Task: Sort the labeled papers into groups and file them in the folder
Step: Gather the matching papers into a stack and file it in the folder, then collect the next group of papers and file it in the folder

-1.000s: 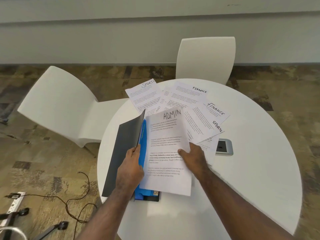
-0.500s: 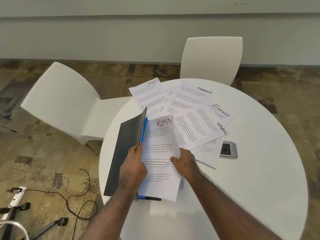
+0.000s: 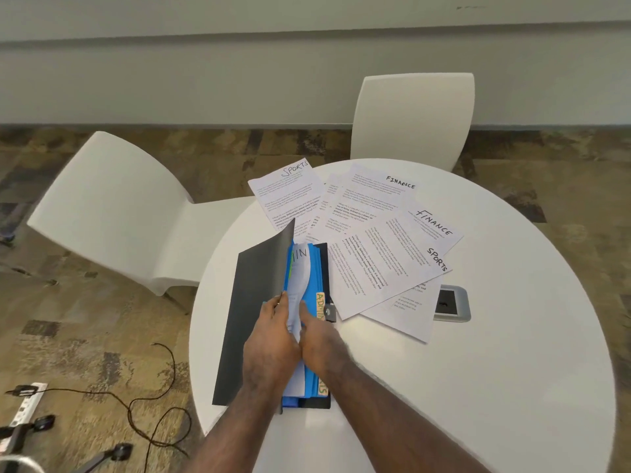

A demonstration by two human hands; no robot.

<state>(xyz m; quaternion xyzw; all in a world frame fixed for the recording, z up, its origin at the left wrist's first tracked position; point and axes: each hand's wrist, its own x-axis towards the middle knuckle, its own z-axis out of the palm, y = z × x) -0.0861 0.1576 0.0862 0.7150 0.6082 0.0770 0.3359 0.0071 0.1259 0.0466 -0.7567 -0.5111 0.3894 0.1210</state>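
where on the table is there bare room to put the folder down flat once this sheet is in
The right half of the table is bare, from the grommet plate to the near right rim. A smaller bare patch lies near the rim, right of the right hand. The far middle is crowded with overlapping sheets, and the folder fills the left edge.

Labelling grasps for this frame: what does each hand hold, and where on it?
Left hand holds the folder's grey cover open by its edge. Right hand pinches the ADMIN paper near its lower half, sliding it between the blue dividers.
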